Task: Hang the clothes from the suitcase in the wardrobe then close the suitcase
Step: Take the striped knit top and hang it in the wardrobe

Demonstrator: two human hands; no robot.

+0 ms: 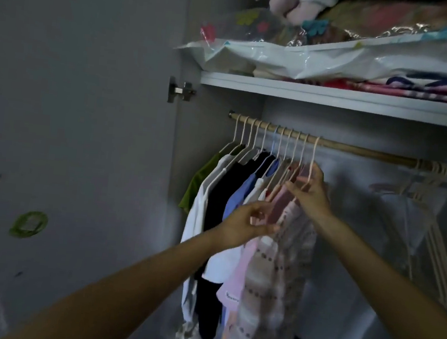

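Head view: wooden rail (356,151) runs across the wardrobe just under the white shelf (334,98). Row of hung clothes (231,192) bunched at rail's left end: green, white, black, blue, pink. Last on the right of that bunch is a striped pink-grey garment (275,271) on a pale hanger (312,156), hook over the rail. R hand (311,191) below the rail, fingers curled round that hanger's shoulder by the neck. L hand (249,223) lower and left of it, thumb and fingers pinching the striped garment's upper edge. Spare empty hangers (433,208) hang at rail's right end, well apart from the bunch. Bagged bedding (338,62) sits on the shelf above the rail. Suitcase not in view.
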